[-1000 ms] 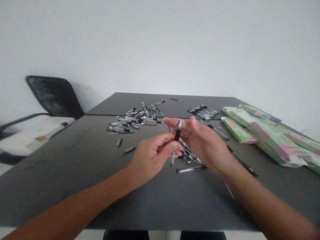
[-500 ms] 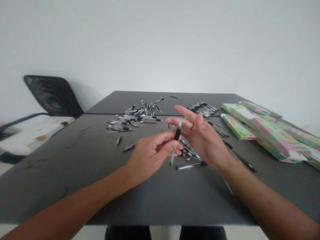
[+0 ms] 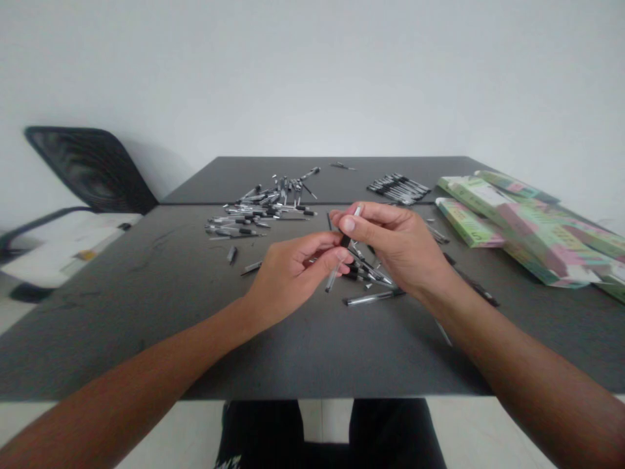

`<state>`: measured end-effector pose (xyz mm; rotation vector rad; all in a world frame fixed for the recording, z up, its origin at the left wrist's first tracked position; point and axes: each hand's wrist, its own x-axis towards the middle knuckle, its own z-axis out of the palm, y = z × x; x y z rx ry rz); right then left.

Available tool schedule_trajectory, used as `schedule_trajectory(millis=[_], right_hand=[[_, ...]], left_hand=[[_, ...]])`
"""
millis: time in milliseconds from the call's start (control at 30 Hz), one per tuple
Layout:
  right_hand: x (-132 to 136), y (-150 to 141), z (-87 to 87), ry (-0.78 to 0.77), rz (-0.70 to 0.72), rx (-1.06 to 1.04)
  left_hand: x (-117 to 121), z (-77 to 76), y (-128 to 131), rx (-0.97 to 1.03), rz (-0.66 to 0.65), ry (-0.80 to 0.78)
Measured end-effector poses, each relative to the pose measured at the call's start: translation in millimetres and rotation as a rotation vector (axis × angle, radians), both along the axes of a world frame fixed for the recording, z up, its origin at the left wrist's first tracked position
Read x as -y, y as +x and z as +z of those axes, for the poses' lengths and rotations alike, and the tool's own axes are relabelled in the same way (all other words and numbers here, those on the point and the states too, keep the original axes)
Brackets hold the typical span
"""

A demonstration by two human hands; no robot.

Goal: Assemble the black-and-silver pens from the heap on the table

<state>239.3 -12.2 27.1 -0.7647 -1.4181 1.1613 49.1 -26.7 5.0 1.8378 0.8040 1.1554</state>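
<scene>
Both hands meet over the middle of a dark grey table. My left hand pinches the lower, clear barrel of a pen that has a black grip. My right hand has its fingers closed round the pen's upper end, whose tip sticks out above the thumb. Just beneath the hands lie a few loose pens on the table.
A scattered heap of pens and pen parts lies at the far left centre, and a tidy row of black pens at the far right centre. Green and pink flat boxes are stacked at the right. A black chair stands at the left.
My right hand, open with fingers spread behind the pen before, has closed round the pen's upper end. The left hand kept its pinch on the barrel. The view has tilted downward.
</scene>
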Motion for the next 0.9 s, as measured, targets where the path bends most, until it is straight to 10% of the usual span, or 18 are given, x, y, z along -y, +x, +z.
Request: schedule_trajectory(millis=[300, 900], right_hand=[[7.4, -1.2, 3.5, -0.085, 0.294, -0.095], [-0.2, 0.1, -4.8, -0.079, 0.05, -0.093]], left_hand=[[1.8, -0.3, 1.5, 0.037, -0.022, -0.043], [1.6, 3.8, -0.7, -0.047, 0.025, 0.009]])
